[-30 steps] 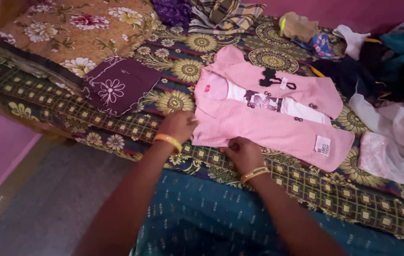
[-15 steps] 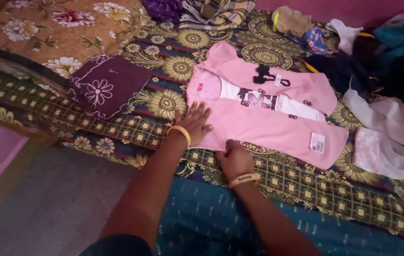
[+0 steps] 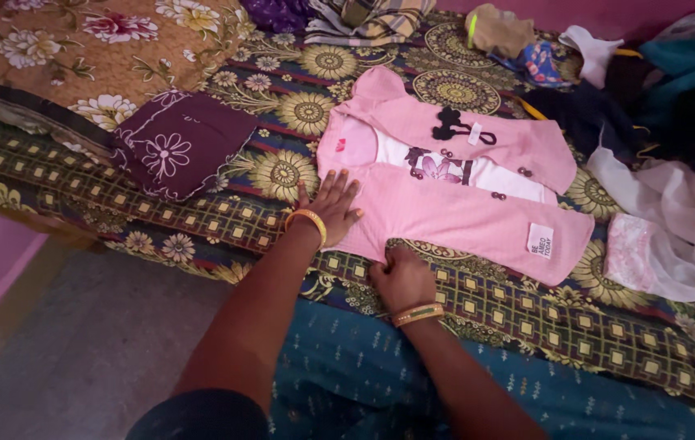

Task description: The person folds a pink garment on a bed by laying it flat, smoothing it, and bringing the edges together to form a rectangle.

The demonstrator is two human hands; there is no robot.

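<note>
Now left hand [image 3: 333, 204] flat on pink top [image 3: 453, 204]; right hand [image 3: 400, 275] pinching hem.

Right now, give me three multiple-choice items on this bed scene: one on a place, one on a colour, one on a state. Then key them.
1. Where is the maroon cloth relative to the pink top?
A. on top of it
B. to its left in the picture
C. under it

2. What colour is the bangle on the left wrist?
A. yellow
B. blue
C. white

3. How does the left hand meet the top?
A. clenched in a fist above it
B. flat, fingers spread, on its edge
C. away from it, on the floor

Answers:
1 B, the folded cloth lies apart on the bedspread, left of the top.
2 A, the band at the wrist is yellow.
3 B, the palm lies open on the top's left edge, while the right hand grips its lower hem.
</note>
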